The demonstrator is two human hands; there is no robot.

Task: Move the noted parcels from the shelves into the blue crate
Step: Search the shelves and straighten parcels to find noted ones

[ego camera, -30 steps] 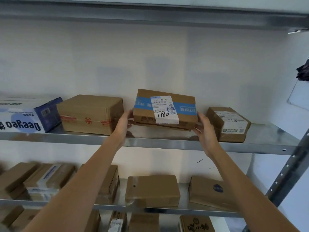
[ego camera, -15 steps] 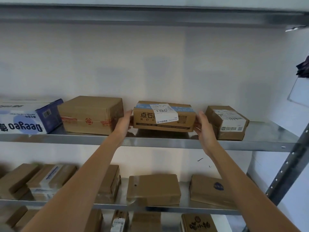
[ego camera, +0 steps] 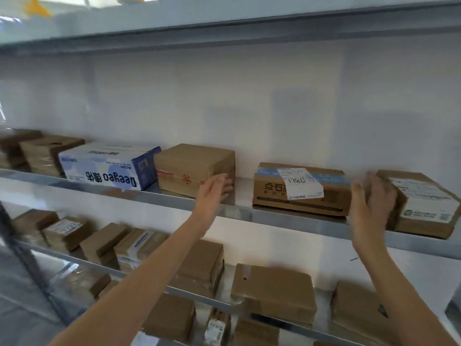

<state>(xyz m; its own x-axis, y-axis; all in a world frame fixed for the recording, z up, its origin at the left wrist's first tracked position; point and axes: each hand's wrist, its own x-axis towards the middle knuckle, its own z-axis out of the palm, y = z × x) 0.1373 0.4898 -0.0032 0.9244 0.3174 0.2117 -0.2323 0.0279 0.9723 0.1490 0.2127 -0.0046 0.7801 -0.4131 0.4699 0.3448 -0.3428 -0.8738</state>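
Note:
A flat brown parcel (ego camera: 299,189) with blue tape and a white label marked 1786 lies on the upper metal shelf (ego camera: 274,216). Neither hand touches it. My left hand (ego camera: 214,189) hovers to its left with fingers relaxed, in front of a plain brown box (ego camera: 189,168). My right hand (ego camera: 371,203) is blurred, to the parcel's right, between it and a labelled brown box (ego camera: 424,203); its fingers look loose and hold nothing. The blue crate is out of view.
A white and blue Deeyeo carton (ego camera: 107,166) and stacked brown parcels (ego camera: 42,151) sit further left on the upper shelf. The lower shelf (ego camera: 199,295) carries several brown parcels. A dark upright post (ego camera: 27,265) stands at the left.
The 1786 parcel has been set down flat on the shelf and both hands have let go of it and drawn apart. The view has swung left.

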